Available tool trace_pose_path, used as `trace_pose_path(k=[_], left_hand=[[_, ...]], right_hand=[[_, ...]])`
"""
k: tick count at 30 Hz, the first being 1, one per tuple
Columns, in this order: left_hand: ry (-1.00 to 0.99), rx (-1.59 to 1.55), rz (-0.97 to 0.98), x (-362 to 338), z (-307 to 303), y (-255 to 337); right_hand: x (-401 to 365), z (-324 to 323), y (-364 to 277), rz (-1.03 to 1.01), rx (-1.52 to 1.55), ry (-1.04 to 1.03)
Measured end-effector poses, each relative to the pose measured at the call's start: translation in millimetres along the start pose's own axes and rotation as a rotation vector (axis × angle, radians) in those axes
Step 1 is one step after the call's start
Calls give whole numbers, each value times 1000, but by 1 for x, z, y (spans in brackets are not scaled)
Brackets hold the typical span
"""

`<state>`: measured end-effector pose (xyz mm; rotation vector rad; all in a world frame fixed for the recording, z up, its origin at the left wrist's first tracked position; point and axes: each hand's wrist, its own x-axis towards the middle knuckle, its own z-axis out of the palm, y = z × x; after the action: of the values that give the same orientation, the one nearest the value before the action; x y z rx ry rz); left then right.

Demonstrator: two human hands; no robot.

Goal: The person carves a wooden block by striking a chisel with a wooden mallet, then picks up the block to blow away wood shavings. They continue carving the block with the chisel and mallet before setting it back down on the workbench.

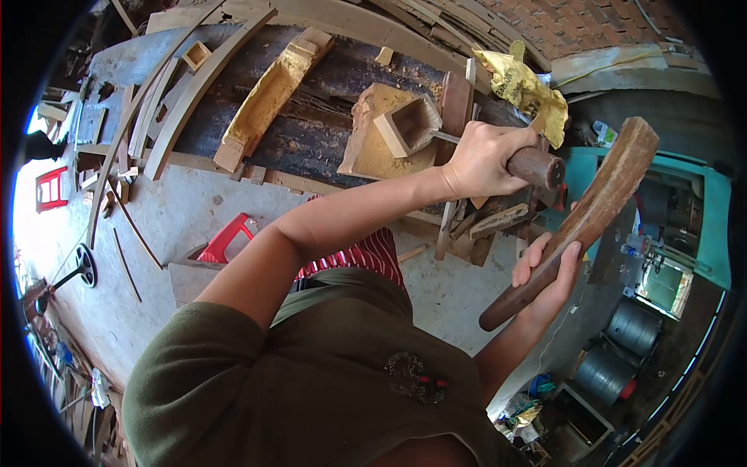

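My left hand (489, 159) is wrapped around the brown wooden handle of a chisel (537, 168). The chisel's thin metal shaft reaches into a small hollowed wooden block (395, 132); the tip is hidden inside. Beneath the block lies a rough, dust-covered wooden board (359, 144) on the workbench. To the right, my right hand (548, 272) is closed around a long, slightly curved wooden club (599, 198), raised at a slant with its thicker end up and apart from the chisel handle.
A long carved wooden trough (268, 97) rests across the dark workbench (303, 144). Curved wooden strips (204, 86) and a small square box (196, 55) lie left. A yellow bag (529, 89) sits at the back. Below are a red stool (226, 238) and offcuts (498, 221).
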<state>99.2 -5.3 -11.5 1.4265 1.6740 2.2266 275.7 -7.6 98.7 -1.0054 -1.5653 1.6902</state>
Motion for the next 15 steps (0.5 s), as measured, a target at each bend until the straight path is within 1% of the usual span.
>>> trace_pose_path(k=[5,7,10,13,15], left_hand=[[-2,-6,20,-2,-5,-4],[37,-36,-19,-1,-4,-6],[60,-55,-41,2,-5,-10],[59,-27,-31,3,-9,-13],[59,0,-65,0,-9,-15]], right_hand=[[-5,6,3,10,-68,19],[-8,7,3,20,-75,9],[-12,9,-4,-2,-85,48],[-13,13,-18,-200,-12,-5],[-11,20,-24,-353,-125,23]])
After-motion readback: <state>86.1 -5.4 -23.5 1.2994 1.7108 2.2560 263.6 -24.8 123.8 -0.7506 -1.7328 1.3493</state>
